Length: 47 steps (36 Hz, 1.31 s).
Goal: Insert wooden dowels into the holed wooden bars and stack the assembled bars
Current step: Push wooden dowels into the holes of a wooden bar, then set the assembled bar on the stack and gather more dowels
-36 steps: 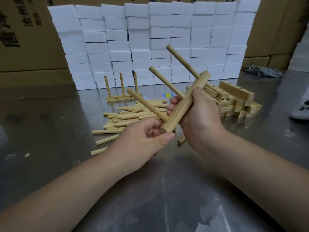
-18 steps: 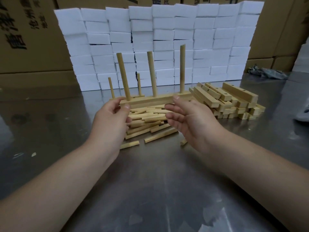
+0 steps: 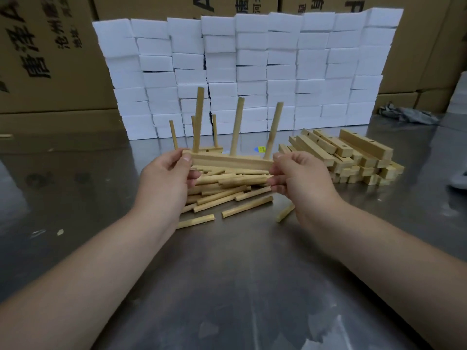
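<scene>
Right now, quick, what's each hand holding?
Left hand: pinches the left end of the assembled bar.
Right hand: pinches its right end.

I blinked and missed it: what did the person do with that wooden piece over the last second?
The dowelled bar was swung from a slant near the body to level, its dowels upright, and carried out over the loose dowels. The left hand and right hand shifted to pinch its two ends. The stack of holed bars and the finished bar behind stayed put.
</scene>
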### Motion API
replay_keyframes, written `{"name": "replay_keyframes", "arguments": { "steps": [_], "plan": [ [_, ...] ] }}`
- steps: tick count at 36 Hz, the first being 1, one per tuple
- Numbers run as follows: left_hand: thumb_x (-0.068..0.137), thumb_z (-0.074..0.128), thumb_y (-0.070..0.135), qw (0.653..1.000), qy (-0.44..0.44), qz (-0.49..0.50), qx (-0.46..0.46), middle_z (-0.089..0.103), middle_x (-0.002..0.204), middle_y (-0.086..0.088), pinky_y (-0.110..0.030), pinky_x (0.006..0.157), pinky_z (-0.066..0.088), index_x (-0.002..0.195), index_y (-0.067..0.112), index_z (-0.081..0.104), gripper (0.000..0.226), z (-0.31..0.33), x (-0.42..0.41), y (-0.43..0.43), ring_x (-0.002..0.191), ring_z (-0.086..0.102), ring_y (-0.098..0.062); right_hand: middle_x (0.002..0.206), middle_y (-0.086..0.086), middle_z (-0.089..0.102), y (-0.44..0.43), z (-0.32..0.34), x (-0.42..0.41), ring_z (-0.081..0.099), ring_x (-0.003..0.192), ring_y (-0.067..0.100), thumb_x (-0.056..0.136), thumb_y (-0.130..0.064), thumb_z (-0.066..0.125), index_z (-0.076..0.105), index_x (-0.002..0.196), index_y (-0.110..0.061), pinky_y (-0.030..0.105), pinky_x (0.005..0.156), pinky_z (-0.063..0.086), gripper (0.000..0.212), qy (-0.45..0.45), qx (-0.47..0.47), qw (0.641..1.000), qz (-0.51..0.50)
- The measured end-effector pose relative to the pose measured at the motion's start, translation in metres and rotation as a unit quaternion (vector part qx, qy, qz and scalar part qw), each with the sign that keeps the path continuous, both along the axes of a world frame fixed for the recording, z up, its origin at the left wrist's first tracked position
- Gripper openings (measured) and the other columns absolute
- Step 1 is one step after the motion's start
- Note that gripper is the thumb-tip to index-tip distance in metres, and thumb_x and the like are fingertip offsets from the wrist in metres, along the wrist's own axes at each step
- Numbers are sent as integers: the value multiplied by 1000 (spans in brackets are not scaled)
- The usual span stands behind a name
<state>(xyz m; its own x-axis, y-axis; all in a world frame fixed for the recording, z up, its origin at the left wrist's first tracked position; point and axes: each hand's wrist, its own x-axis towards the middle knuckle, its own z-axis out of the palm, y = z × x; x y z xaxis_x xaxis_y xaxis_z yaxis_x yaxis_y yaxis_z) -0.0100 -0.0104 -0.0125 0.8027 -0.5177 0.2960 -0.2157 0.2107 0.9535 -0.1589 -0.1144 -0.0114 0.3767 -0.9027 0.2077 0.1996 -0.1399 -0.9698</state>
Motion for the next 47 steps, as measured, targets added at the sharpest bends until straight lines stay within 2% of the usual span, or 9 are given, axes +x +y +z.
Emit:
{"name": "replay_keyframes", "arguments": {
  "steps": [6,9,11,20,24,31,37,45,47],
  "plan": [
    [94,50,23,999,47,-19,-4,67,64,9,-35,84,51,119,20,57,26,0,3,1,72,60,-12,87,2,61,-4,1,-3,54,53,5,91,-31,56,49,124,-14,26,67,50,38,60,-20,997,-38],
    [95,49,20,999,33,-25,9,67,82,0,-27,69,53,121,17,56,28,1,0,2,69,61,-9,70,0,57,0,0,-3,51,50,4,93,-25,52,64,89,-19,23,61,49,14,66,-44,997,-6],
    [95,48,19,999,15,-26,23,65,92,-2,-20,58,51,115,22,58,23,3,0,3,65,62,-6,66,-2,56,-1,-1,-3,50,48,2,94,-23,51,61,75,-26,21,58,49,22,62,-51,997,-5],
    [85,63,33,969,-136,-3,206,65,100,1,-31,79,50,115,27,61,31,5,6,11,87,61,-15,63,-3,58,-7,-7,-5,53,55,2,94,-26,51,60,76,-30,27,67,51,21,115,-90,989,-13],
    [82,66,33,951,-168,-8,259,63,99,5,-25,70,44,118,27,60,37,6,8,13,84,62,-14,64,-5,57,-8,-8,-5,52,50,0,94,-27,51,61,80,-28,25,65,48,18,141,-119,983,-16],
    [78,71,35,933,-214,-5,290,65,82,12,-16,53,42,97,30,65,21,19,19,4,68,61,-2,71,-4,58,-12,-10,-4,55,54,-2,96,-31,44,52,132,-14,15,60,42,40,169,-150,973,-47],
    [79,71,33,936,-222,31,273,68,77,5,-22,62,45,99,22,68,23,43,64,-10,78,64,-11,89,2,66,-11,-13,-2,55,71,8,95,-29,44,41,140,-18,39,90,48,46,159,-161,973,-45],
    [81,69,34,928,-170,89,320,62,79,2,-25,62,43,111,15,65,37,26,147,-36,87,61,-20,71,-3,57,-17,-21,0,50,52,-2,94,-28,46,53,128,-26,19,57,44,34,146,-134,980,-22],
    [80,69,34,919,-173,86,344,63,83,1,-31,73,47,110,15,66,36,16,162,-42,89,62,-22,69,-3,56,-18,-22,0,49,50,-1,94,-28,48,53,121,-33,15,49,45,29,141,-130,981,-11]
  ]
}}
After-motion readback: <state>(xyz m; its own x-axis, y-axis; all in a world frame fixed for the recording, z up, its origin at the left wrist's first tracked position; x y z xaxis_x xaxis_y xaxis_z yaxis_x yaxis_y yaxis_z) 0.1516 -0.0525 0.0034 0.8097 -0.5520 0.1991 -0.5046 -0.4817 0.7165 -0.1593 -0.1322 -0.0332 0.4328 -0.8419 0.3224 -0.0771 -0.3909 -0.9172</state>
